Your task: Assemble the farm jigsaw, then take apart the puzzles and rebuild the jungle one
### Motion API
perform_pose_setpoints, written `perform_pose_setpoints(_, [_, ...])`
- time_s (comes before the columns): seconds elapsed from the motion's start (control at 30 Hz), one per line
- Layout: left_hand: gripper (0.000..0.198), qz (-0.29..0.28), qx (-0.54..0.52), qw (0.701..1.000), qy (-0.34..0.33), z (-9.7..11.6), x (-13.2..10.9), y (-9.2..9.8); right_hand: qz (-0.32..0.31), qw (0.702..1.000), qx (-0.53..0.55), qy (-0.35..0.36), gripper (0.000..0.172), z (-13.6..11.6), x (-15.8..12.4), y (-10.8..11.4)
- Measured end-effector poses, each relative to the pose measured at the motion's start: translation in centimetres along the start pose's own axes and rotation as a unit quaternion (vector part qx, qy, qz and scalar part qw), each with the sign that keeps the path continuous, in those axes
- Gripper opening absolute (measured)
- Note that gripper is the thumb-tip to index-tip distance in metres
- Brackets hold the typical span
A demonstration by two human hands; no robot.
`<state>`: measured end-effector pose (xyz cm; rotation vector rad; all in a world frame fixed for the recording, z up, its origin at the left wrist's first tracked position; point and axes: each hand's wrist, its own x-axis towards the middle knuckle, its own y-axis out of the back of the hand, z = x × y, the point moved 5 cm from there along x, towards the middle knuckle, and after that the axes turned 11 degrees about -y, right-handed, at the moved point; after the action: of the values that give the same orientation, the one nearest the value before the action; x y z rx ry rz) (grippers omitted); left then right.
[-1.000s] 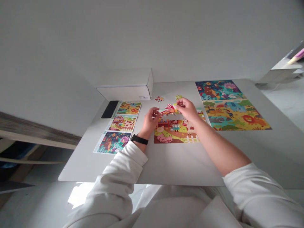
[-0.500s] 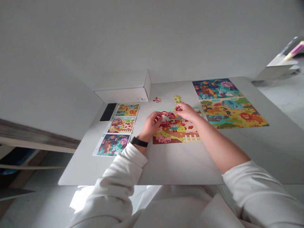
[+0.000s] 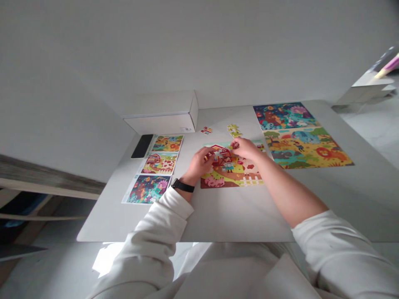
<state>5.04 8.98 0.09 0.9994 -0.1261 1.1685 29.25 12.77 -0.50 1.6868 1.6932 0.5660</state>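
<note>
A farm jigsaw puzzle [image 3: 229, 172] with a red barn, a cow and a pig lies flat in front of me. My left hand [image 3: 201, 162], with a black band at the wrist, rests over its upper left part. Its fingers curl round what looks like a jigsaw piece, mostly hidden. Over the puzzle's upper edge, right of the barn, my right hand [image 3: 243, 148] pinches a small jigsaw piece at its fingertips. Several loose yellow-green pieces [image 3: 233, 130] lie just beyond that hand. Farther left are loose red and white pieces [image 3: 206, 130].
To the right lie a savanna puzzle [image 3: 307, 147] and a dark blue night puzzle [image 3: 285, 115]. Picture cards [image 3: 160, 162] line the left, beside a black phone [image 3: 142, 146]. A white box [image 3: 160, 112] stands at the back against the wall.
My right hand has moved slightly down and right, its fingertips now closer to the puzzle's surface. The left hand has barely shifted.
</note>
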Motion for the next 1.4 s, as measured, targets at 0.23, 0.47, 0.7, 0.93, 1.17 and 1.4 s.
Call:
perform_pose_setpoints(0.23, [0.018, -0.026, -0.014, 0.999, -0.046, 0.9, 0.2, -0.1, 0.019, 0.999, -0.041, 0.010, 0.026, 0.1, -0.2, -0.3])
perform_pose_setpoints(0.47, [0.031, -0.121, 0.038, 0.986, -0.106, 2.6, 0.6, -0.6, 0.023, 0.996, -0.073, 0.037, 0.019, -0.3, -0.4, -0.3])
perform_pose_setpoints(0.7, [0.048, -0.166, 0.061, 0.973, -0.147, 3.0, 0.1, -1.8, 0.045, 0.987, -0.142, 0.057, 0.016, -1.5, -1.3, -0.1])
perform_pose_setpoints(0.93, [0.056, -0.225, 0.108, 0.961, -0.121, 2.7, -0.2, -2.6, 0.016, 0.971, -0.234, 0.036, 0.012, -3.1, -2.7, 0.3])
perform_pose_setpoints(1.17, [0.057, -0.224, 0.107, 0.962, -0.112, 2.7, -0.1, -2.7, -0.007, 0.961, -0.276, 0.009, 0.018, -3.9, -3.4, 0.5])
perform_pose_setpoints(1.4, [0.048, -0.226, 0.097, 0.961, -0.123, 2.7, 0.0, -3.0, -0.028, 0.953, -0.300, 0.013, 0.026, -4.0, -3.6, 0.1])
